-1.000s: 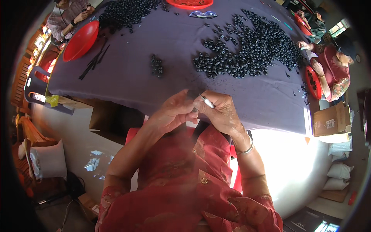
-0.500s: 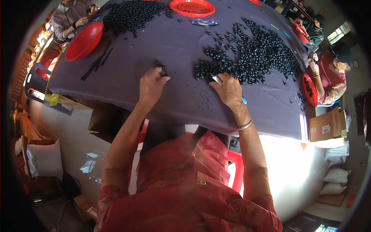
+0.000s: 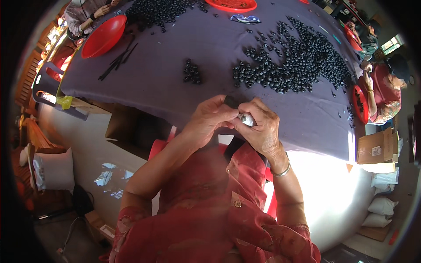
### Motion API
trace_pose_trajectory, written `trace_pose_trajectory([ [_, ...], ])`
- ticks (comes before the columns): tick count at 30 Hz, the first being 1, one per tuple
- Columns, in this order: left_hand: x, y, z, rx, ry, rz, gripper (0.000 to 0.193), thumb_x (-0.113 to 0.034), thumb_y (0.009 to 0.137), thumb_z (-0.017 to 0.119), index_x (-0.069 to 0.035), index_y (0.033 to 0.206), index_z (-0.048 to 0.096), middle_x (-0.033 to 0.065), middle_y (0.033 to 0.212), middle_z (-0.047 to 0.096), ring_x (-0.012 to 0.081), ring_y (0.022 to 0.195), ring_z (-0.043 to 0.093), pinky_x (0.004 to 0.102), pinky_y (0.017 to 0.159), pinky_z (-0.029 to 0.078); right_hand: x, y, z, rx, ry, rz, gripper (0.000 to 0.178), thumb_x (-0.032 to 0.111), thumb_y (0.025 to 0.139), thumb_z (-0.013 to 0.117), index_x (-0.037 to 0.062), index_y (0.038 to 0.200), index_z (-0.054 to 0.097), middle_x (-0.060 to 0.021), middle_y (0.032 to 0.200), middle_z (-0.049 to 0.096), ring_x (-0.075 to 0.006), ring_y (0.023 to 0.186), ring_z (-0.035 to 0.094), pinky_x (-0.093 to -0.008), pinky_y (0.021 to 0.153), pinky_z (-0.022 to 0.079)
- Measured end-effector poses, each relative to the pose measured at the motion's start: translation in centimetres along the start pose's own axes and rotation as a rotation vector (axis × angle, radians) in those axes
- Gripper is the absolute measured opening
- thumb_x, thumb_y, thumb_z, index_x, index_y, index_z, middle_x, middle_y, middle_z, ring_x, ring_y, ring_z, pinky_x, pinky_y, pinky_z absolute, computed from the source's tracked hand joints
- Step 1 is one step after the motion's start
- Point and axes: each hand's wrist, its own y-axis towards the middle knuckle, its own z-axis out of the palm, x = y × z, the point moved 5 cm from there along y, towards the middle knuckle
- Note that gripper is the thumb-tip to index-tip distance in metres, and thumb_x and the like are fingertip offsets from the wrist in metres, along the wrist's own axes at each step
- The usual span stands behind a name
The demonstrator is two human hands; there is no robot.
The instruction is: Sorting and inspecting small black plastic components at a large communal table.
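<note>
My left hand [image 3: 209, 119] and my right hand [image 3: 262, 127] meet fingertip to fingertip above the table's near edge. A black cover [image 3: 231, 101] shows at a left fingertip. Beside my right thumb shines a whitish wrapped piece [image 3: 247, 119]; I cannot tell whether it is a tool part or a thumb wrapping. Both hands are closed in a pinch, and whatever is between the fingertips is too small to name. Beyond them lie a small cluster of round black bead-like pieces [image 3: 191, 72] and a large heap of the same pieces [image 3: 298, 61] to the right.
A purple-grey cloth [image 3: 166, 57] covers the table. On it are a red basin [image 3: 104, 37], dark strips [image 3: 117, 62], eyeglasses [image 3: 245, 19], a red tray [image 3: 232, 3] and another black heap [image 3: 153, 11]. Co-workers sit at left and right. A cardboard box [image 3: 377, 147] stands at right.
My hands have come together and nearer to me, the left from the small cluster and the right from the large heap's edge. The view has shifted slightly.
</note>
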Motion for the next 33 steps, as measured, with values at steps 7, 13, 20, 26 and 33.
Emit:
trace_pose_trajectory([
  [7, -0.8, -0.5, 0.0, 0.107, 0.009, 0.016, 0.027, -0.004, 0.084, 0.064, -0.006, 0.108, 0.051, 0.0052, 0.091, 0.063, 0.0126, 0.080, 0.061, 0.0287, 0.073, 0.051, -0.9, -0.2, 0.1, 0.203, 0.447, 0.037, 0.028, -0.001, 0.067, 0.078, 0.0012, 0.093, 0.066, -0.0038, 0.077, 0.058, -0.0109, 0.067, 0.056, -0.0233, 0.058, 0.045],
  [13, -0.5, -0.6, 0.8, 0.121, -0.110, 0.046, 0.029, -0.002, 0.085, 0.061, -0.005, 0.111, 0.048, 0.0068, 0.093, 0.064, 0.0132, 0.081, 0.061, 0.0303, 0.074, 0.052, -0.6, -0.4, -0.1, 0.089, 0.422, 0.123, 0.027, -0.002, 0.063, 0.080, 0.0038, 0.086, 0.066, 0.0002, 0.072, 0.055, -0.0090, 0.066, 0.052, -0.0231, 0.061, 0.043],
  [20, -0.3, -0.8, 1.5, 0.212, -0.230, 0.027, 0.032, -0.001, 0.087, 0.058, -0.005, 0.116, 0.046, 0.0065, 0.096, 0.063, 0.0137, 0.085, 0.061, 0.0296, 0.075, 0.051, -0.4, -0.5, -0.3, 0.130, 0.405, 0.118, 0.023, -0.001, 0.065, 0.080, 0.0030, 0.081, 0.064, 0.0003, 0.073, 0.054, -0.0083, 0.066, 0.052, -0.0234, 0.060, 0.043],
  [26, -0.1, -0.7, 1.2, 0.292, -0.246, 0.004, 0.033, -0.002, 0.088, 0.058, -0.005, 0.118, 0.045, 0.0062, 0.096, 0.061, 0.0145, 0.087, 0.060, 0.0302, 0.075, 0.052, -0.5, -0.4, 0.0, 0.185, 0.717, 0.239, 0.009, 0.000, 0.078, 0.071, 0.0008, 0.084, 0.065, -0.0020, 0.074, 0.056, -0.0088, 0.066, 0.054, -0.0238, 0.061, 0.043],
  [33, 0.1, -0.7, 1.4, 0.309, -0.332, -0.003, 0.028, -0.001, 0.088, 0.055, -0.006, 0.114, 0.045, 0.0067, 0.096, 0.060, 0.0152, 0.083, 0.059, 0.0326, 0.074, 0.051, -1.1, -0.3, -0.3, 0.205, 0.756, 0.286, 0.004, 0.001, 0.085, 0.062, -0.0014, 0.087, 0.065, -0.0023, 0.075, 0.058, -0.0090, 0.069, 0.053, -0.0235, 0.063, 0.043],
])
